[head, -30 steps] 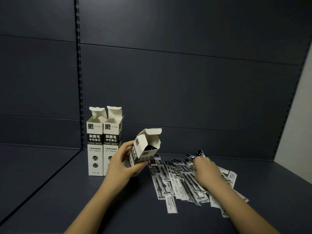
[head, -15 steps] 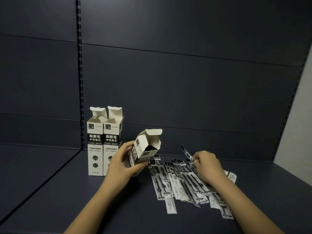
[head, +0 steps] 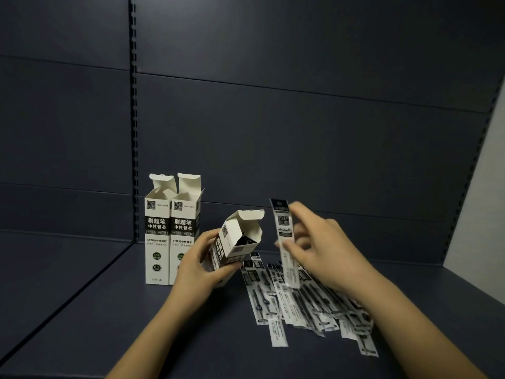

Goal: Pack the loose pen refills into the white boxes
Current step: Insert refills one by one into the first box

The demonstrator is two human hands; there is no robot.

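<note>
Your left hand [head: 200, 265] wraps round the tilted white box [head: 235, 246], w/ its open mouth leaning toward 2 o'clock and the top flap up. Something dark sits inside already. Your right hand [head: 318, 248] pinches one refill packet [head: 284, 242], nearly upright, just beside the box mouth at its 3 o'clock. It's not in yet.

To do this bit well, I think you should:
- Keep the box still & tilted, mouth facing the packet.
- Turn the packet so one short end points at the mouth, then slide it in long-ways. Don't push hard; the packet looks thin and may bend.
- Watch the flap so the end doesn't catch on it.

The rest of the loose refills [head: 306, 302] lie spread flat on the dark shelf [head: 136, 324], at 5 o'clock from the box, under your right arm. Two more open boxes [head: 172, 231] stand upright, touching each other, at 9 o'clock from the held box, by the back wall. Lots left to pack.
</note>
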